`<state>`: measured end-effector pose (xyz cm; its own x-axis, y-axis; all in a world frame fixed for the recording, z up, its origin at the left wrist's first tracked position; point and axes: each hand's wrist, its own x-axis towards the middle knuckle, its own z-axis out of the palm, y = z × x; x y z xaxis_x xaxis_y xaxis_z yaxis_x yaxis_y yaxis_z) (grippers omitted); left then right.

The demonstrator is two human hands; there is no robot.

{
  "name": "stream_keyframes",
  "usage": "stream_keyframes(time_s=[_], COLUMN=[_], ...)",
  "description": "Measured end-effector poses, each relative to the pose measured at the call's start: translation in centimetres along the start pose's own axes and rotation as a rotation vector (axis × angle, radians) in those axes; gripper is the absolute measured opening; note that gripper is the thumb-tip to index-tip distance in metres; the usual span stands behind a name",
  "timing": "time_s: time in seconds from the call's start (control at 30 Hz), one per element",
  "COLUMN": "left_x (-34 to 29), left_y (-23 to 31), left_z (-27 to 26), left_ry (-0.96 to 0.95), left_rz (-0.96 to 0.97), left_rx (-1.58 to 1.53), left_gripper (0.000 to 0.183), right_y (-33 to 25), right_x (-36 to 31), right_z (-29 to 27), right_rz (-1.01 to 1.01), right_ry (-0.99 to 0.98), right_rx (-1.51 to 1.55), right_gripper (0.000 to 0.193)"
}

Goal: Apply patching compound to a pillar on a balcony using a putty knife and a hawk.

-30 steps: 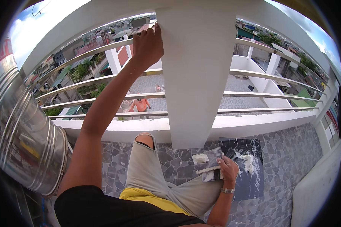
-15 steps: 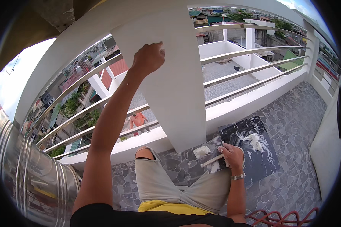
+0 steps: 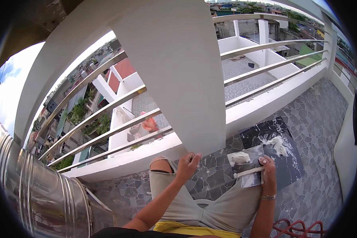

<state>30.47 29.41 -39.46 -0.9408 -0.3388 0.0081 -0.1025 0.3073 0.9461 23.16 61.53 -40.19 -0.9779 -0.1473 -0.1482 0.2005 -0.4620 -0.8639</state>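
My left hand (image 3: 187,167) is closed, its fingers curled, low in front of the white pillar (image 3: 178,75) near its foot. Whatever those fingers hold, if anything, is hidden. Over my right thigh, my right hand (image 3: 269,170) grips a flat steel trowel (image 3: 256,152) with a pale bar-shaped handle (image 3: 249,172). A lump of white putty (image 3: 239,158) lies on the trowel's blade. Beneath and beyond it, a dark board (image 3: 293,158) smeared with more white putty (image 3: 279,146) rests on the floor.
Metal railings (image 3: 273,48) run on both sides of the pillar above a low white wall (image 3: 261,110). A shiny metal drum (image 3: 47,186) stands close on my left. Red coiled tubing (image 3: 295,229) lies at lower right on the stone-patterned floor (image 3: 319,109). Rooftops lie beyond the railings.
My left hand has come down from high on the pillar to near its foot. My right hand still grips the trowel, which appears farther right as the view has shifted.
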Motion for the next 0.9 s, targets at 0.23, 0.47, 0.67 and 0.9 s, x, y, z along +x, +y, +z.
stream_keyframes(time_s=[0.23, 0.47, 0.67, 0.9], left_x=[-2.4, -1.0, 1.7, 1.1], left_y=[-0.4, -0.3, 5.8, 7.3], left_z=[1.3, 0.5, -3.9, -2.9], left_ry=[0.154, 0.014, -0.109, -0.430], left_rz=[0.074, 0.132, 0.654, 0.591], left_rx=[-0.459, -0.349, 0.076, 0.404], left_gripper=[0.018, 0.029, 0.014, 0.038], right_y=[0.1, 2.0, 0.8, -1.9], right_x=[0.7, 2.0, 1.8, -1.2], right_z=[2.0, -1.9, 4.0, 8.0], right_rz=[0.044, -0.023, -0.337, -0.065], right_ry=[0.040, 0.101, -0.235, -0.226], right_rx=[-0.137, -0.414, -0.621, -0.573], right_gripper=[0.024, 0.042, 0.026, 0.024])
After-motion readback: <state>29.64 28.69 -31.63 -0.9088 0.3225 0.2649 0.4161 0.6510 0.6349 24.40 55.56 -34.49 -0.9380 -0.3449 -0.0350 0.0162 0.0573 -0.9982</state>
